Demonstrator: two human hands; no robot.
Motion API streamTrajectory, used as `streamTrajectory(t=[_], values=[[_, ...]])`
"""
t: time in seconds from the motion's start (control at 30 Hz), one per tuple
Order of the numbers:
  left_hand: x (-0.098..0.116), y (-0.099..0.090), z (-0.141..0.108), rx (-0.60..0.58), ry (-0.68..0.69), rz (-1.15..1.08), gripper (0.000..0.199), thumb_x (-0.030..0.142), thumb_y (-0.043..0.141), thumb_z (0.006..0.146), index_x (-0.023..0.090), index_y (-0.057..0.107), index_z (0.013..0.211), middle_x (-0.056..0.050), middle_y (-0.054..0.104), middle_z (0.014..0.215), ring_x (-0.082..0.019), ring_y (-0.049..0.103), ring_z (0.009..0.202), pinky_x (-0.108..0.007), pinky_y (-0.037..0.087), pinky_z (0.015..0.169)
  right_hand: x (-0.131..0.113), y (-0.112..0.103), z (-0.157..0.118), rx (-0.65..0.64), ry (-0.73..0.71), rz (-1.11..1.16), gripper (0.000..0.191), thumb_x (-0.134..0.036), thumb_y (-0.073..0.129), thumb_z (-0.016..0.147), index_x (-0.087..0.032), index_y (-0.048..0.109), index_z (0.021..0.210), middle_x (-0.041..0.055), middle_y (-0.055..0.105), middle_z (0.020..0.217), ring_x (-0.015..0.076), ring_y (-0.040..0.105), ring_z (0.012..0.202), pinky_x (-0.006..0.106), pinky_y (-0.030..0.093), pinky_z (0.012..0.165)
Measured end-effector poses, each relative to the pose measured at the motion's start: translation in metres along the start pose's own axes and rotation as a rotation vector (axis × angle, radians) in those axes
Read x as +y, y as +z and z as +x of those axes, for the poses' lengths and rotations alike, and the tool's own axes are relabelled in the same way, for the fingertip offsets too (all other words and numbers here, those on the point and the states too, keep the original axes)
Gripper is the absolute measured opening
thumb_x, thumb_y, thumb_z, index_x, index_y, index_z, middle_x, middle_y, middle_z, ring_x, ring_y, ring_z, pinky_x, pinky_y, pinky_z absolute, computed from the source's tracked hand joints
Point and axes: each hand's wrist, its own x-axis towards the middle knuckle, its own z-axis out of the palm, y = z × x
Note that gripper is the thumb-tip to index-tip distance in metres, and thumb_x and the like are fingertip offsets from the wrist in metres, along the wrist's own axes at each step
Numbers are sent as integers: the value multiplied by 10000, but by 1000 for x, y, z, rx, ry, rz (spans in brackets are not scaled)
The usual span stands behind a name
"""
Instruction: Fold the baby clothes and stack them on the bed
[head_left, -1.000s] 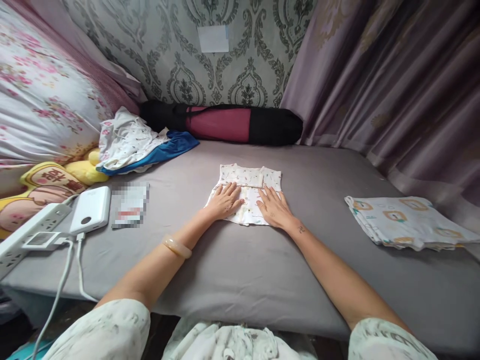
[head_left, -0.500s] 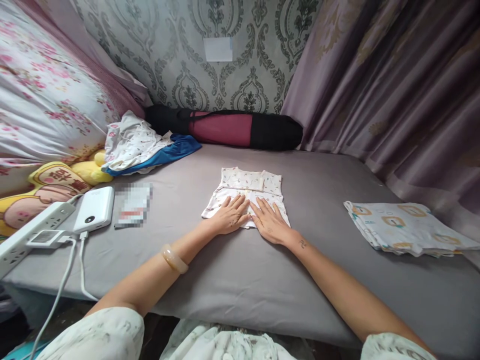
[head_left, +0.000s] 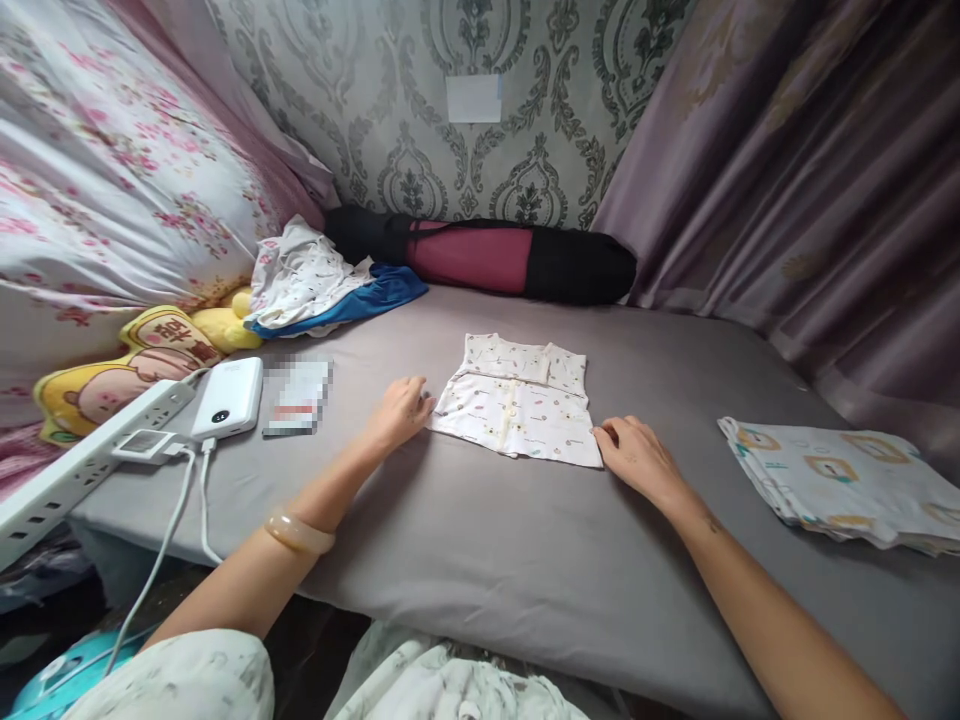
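Note:
A small white baby shirt (head_left: 517,412) with a tiny print and a buttoned front lies flat on the grey bed sheet, its upper part folded down across itself. At its lower left corner, the bent fingers of my left hand (head_left: 399,412) are closed on the edge; that wrist wears a pale bangle (head_left: 300,532). On the opposite side, my right hand (head_left: 639,455) pinches the lower right edge between thumb and fingers. The fingertips of both hands are partly hidden.
A folded printed cloth (head_left: 840,480) lies at right. At left are a white power bank (head_left: 229,395), a power strip (head_left: 90,465) with cables, a blurred packet (head_left: 298,398) and a yellow plush (head_left: 112,380). Behind are piled clothes (head_left: 307,275) and a long black-and-red bag (head_left: 472,258).
My hands have moved apart, from lying flat on the shirt's lower front to its left and right lower edges. The fingers have curled in. The view has shifted slightly left.

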Motion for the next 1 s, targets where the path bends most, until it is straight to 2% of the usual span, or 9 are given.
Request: streamTrajectory(t=[0.13, 0.37, 0.5, 0.6, 0.73, 0.8, 0.87, 0.93, 1.0], values=[[-5, 0, -3, -33, -125, -82, 329, 376, 493, 867, 180, 565, 1121, -68, 660, 846, -232, 619, 842, -345, 475, 801, -2, 4, -5, -34, 54, 10, 271, -393, 450, 954, -191, 631, 966, 93, 640, 999, 227, 590, 946, 303, 400, 767], [11, -6, -6, -135, -211, -182, 324, 432, 511, 830, 188, 613, 1017, -51, 659, 754, -223, 619, 760, -313, 459, 709, -25, 3, -19, -74, 110, 48, 181, -342, 461, 944, -211, 585, 927, 82, 617, 1044, 203, 592, 886, 279, 360, 673], [18, -10, -9, -184, -232, -257, 464, 508, 522, 808, 177, 591, 1125, -38, 655, 752, -217, 617, 746, -281, 446, 636, -26, 5, -22, -47, 102, 124, 160, -304, 463, 932, -205, 580, 977, 81, 649, 1006, 206, 600, 874, 275, 363, 674], [22, -11, -11, -211, -212, -290, 581, 505, 523, 799, 164, 521, 1269, -13, 634, 757, -195, 596, 723, -262, 431, 619, -25, 7, -22, -26, 115, 209, 207, -297, 459, 922, -198, 569, 1067, 63, 674, 913, 210, 610, 835, 272, 375, 677], [25, -12, -12, -231, -96, -307, 611, 444, 499, 805, 204, 484, 1367, 34, 555, 690, -164, 532, 659, -250, 395, 617, -23, 7, -22, -12, 71, 314, 406, -296, 435, 914, -219, 493, 1308, 16, 672, 816, 201, 607, 743, 271, 399, 675], [26, -13, -12, -220, -51, -318, 565, 447, 494, 807, 231, 548, 1327, 42, 506, 652, -158, 503, 636, -250, 383, 620, -22, 8, -23, -2, 11, 340, 404, -293, 415, 915, -239, 540, 1295, 17, 679, 841, 195, 608, 748, 272, 411, 695], [26, -15, -12, -224, -31, -333, 485, 468, 483, 815, 237, 647, 1210, 37, 476, 628, -157, 485, 627, -255, 379, 627, -20, 8, -24, -2, -48, 353, 348, -285, 403, 913, -238, 646, 1158, 32, 692, 911, 191, 612, 783, 273, 422, 726], [25, -18, -12, -258, -32, -366, 433, 489, 467, 830, 225, 708, 1074, 24, 489, 625, -156, 481, 625, -259, 383, 633, -17, 8, -25, -23, -99, 346, 327, -237, 419, 881, -226, 686, 1070, 46, 693, 992, 189, 617, 826, 269, 431, 753], [23, -21, -14, -298, -38, -421, 425, 501, 479, 831, 208, 709, 1038, 12, 527, 650, -156, 490, 636, -260, 397, 632, -13, 7, -26, -55, -150, 324, 386, -160, 444, 819, -219, 666, 1129, 58, 678, 1078, 191, 619, 887, 263, 437, 781]])
